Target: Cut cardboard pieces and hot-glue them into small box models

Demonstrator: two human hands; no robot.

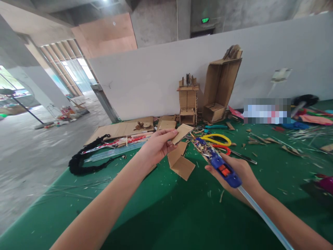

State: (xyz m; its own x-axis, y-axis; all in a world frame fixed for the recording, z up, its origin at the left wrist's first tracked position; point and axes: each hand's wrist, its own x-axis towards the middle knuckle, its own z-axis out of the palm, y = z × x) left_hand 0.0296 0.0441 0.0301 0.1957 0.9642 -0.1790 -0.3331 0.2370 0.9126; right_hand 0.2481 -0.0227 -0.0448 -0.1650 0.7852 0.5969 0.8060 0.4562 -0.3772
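Right hand grips glue gun, stick cut off; left hand pinches cardboard piece.

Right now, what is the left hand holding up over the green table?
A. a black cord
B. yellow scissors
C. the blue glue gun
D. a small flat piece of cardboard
D. The left hand pinches a small flat piece of cardboard at its edge, while the blue glue gun sits in the right hand and the yellow scissors lie on the table.
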